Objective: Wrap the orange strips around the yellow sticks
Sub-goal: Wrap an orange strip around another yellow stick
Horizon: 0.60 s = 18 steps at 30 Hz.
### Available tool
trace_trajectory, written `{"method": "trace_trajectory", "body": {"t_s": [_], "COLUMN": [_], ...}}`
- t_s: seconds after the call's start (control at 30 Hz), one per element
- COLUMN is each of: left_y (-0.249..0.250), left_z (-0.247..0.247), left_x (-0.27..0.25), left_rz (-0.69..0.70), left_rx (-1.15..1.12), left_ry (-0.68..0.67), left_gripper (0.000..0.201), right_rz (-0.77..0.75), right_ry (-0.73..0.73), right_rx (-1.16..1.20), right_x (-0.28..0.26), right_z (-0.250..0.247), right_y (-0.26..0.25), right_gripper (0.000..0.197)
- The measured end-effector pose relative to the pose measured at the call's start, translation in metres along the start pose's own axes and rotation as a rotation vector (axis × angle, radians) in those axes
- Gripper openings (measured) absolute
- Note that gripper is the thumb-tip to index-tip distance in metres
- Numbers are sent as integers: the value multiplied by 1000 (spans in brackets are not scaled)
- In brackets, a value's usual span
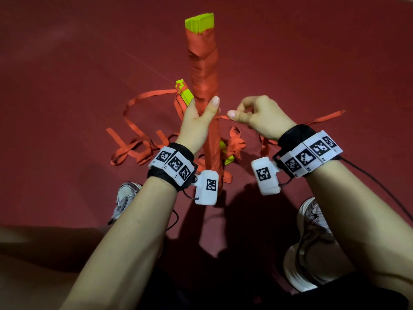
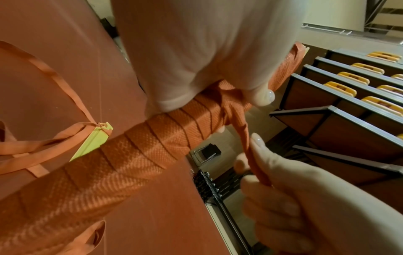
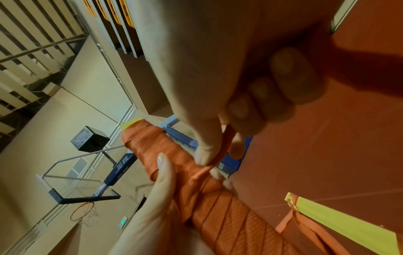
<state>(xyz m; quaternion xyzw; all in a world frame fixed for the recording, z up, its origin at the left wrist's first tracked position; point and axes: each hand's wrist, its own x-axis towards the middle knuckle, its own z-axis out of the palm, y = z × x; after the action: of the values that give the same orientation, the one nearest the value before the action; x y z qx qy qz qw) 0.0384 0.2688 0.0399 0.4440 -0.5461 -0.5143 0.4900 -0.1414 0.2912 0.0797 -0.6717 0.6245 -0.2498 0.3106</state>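
Toward the left side of the red floor, loose orange strips lie in loops and tangles, one of them knotted round a bare yellow stick that rests on the floor just behind the hands. If a foot or the working strip snags these loops, the pile could drag and knot further.

In the middle, the left hand grips the wrapped stick, thumb up along one side and fingers curled round the other. The stick stands nearly upright, its lower end down among the strips on the floor, and it is covered in orange turns except for the yellow tip at the top. In the left wrist view the turns overlap tightly below the hand, and a bunched crossing of strip sits right under the thumb. This looks like a tie-off or tightening step, late in this stick's wrap. If the left thumb lifts before the crossing is cinched, the last turns may slacken and slide down the smooth winding.

To the right, the right hand pinches the working strip between thumb and forefinger, the other fingers curled in, and the strip runs taut to the stick. The pinch sits close to the stick, so the strip could slip out under tension, or a sideways pull could tilt the stick off its footing. A tail of strip trails toward the floor's right side.
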Motion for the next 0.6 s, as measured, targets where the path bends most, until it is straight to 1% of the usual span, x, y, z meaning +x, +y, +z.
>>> {"method": "trace_trajectory", "body": {"t_s": [0.07, 0.17, 0.27, 0.33, 0.4, 0.43, 0.53, 0.6], "left_y": [-2, -5, -8, -8, -8, -7, -5, -4], "left_z": [-3, -7, -10, -11, -11, -10, -9, -8], "left_x": [2, 5, 6, 7, 7, 7, 5, 4], "left_rz": [-7, -15, -8, 1, 18, 21, 27, 20], "left_rx": [-6, -2, 2, 2, 7, 12, 18, 8], "left_ry": [22, 53, 83, 90, 98, 103, 94, 93], "left_gripper": [32, 31, 38, 45, 54, 57, 62, 61], "right_rz": [-89, -192, -211, -232, -216, -196, -113, -73], "right_ry": [10, -16, 2, 47, 78, 86, 63, 65], "right_rx": [46, 50, 74, 31, -29, -62, -84, -66], "right_x": [0, -1, -1, 0, 0, 1, 0, 0], "right_z": [-5, -11, -14, -14, -13, -12, -6, 0], "right_y": [2, 4, 5, 3, 0, -2, -5, -4], "right_gripper": [27, 27, 25, 17, 10, 11, 26, 34]}}
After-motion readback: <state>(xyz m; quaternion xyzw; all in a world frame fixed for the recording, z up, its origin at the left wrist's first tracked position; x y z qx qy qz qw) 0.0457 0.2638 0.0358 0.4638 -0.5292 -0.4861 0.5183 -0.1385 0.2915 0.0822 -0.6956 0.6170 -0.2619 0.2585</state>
